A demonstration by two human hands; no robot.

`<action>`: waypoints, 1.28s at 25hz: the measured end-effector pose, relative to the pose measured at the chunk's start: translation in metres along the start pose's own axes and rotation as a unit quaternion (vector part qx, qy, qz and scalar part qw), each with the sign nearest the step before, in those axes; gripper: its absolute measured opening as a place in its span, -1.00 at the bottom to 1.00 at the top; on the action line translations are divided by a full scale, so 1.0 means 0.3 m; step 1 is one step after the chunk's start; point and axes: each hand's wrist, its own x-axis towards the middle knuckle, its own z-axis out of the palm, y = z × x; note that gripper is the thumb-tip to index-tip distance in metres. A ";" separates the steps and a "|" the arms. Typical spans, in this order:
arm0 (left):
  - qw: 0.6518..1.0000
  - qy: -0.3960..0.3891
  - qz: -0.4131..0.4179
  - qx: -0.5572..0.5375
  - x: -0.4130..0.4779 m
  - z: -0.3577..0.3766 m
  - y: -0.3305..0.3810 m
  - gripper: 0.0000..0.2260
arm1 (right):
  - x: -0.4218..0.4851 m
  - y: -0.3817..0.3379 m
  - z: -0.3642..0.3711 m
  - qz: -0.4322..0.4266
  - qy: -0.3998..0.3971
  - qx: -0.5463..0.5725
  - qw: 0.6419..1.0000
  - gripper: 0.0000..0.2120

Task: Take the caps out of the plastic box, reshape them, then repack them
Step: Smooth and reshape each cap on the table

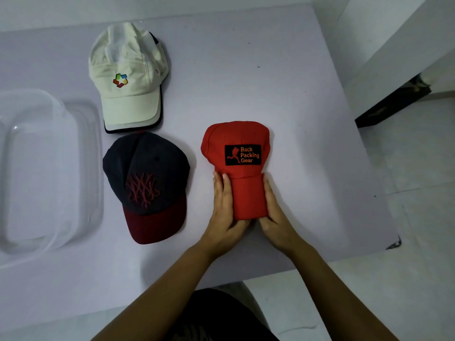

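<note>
Left hand (224,205) and right hand (273,210) squeeze red cap (236,137) (brim seemingly rolled narrow).

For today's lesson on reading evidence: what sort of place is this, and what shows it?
Probably an ordinary indoor room, perhaps a home: a plain pale table bearing a clear plastic box and a red cap, white tiled floor beside it.
</note>
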 end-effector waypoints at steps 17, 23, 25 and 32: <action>0.959 0.232 -0.161 0.012 0.222 -0.415 0.256 -0.80 | 0.135 -0.177 -0.250 0.048 0.264 -0.098 0.958 -0.70; 0.906 -0.002 -0.372 -0.202 0.438 -0.427 0.186 -0.82 | 0.352 -0.288 -0.267 0.183 0.078 -0.009 0.980 -0.69; 0.900 -0.028 -0.361 -0.242 0.433 -0.413 0.174 -0.80 | 0.375 -0.284 -0.263 0.203 0.081 0.131 0.967 -0.87; 0.962 0.031 -0.262 -0.072 0.402 -0.488 0.239 -0.71 | 0.347 -0.355 -0.292 0.146 0.169 0.089 0.971 -0.78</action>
